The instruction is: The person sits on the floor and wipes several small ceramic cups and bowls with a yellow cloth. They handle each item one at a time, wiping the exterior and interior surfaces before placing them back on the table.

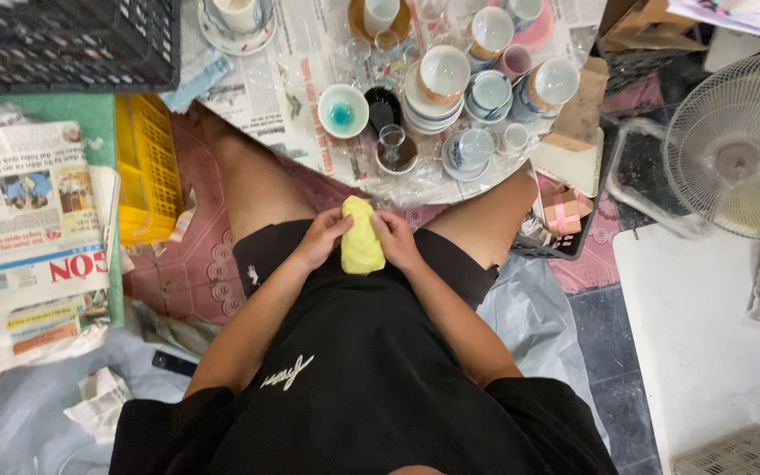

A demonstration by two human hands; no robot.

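Observation:
A yellow cloth (361, 238) bunched into an upright roll rests on my lap between my knees. My left hand (322, 236) grips its left side and my right hand (395, 239) grips its right side. Whether something is wrapped inside the cloth is hidden. Just beyond my knees, newspaper (292, 79) on the floor carries several cups, bowls and glasses, among them a small bowl with a blue inside (343, 111) and a clear glass (392, 145).
A yellow plastic crate (144, 167) stands by my left leg, a black crate (63, 40) beyond it. Stacked newspapers (28, 229) lie at the left. A white fan (741, 145) stands at the right, with a white board (705, 343) on the floor.

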